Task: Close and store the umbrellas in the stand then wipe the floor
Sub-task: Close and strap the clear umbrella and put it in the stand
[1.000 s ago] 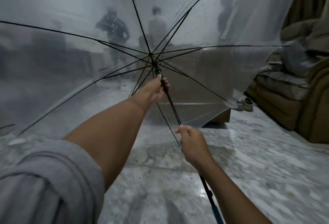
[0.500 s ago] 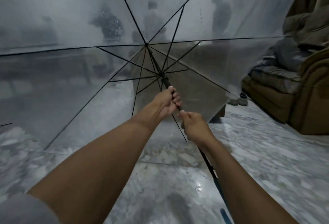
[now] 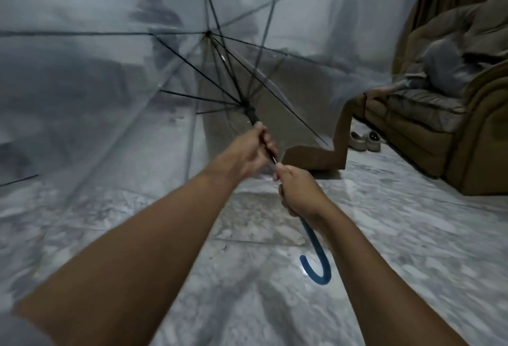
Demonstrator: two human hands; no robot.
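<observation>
A clear plastic umbrella (image 3: 110, 76) with black ribs fills the upper left, its canopy partly folding inward. My left hand (image 3: 251, 150) grips the black shaft just below the black runner (image 3: 250, 111). Right beneath it, my right hand (image 3: 298, 193) holds the lower shaft above the blue hooked handle (image 3: 316, 260). The two hands are almost touching. The marble floor (image 3: 398, 249) lies below, with a small wet glint beside the handle. No umbrella stand is in view.
A brown sofa (image 3: 445, 126) with a grey cushion stands at the right. A pair of slippers (image 3: 365, 141) lies on the floor beside it. A brown cardboard piece (image 3: 324, 157) stands behind the hands. Blurred figures show through the canopy.
My left hand has slid the runner down the shaft toward my right hand, and the ribs have folded inward. The blue handle has come into view as the view tilted down.
</observation>
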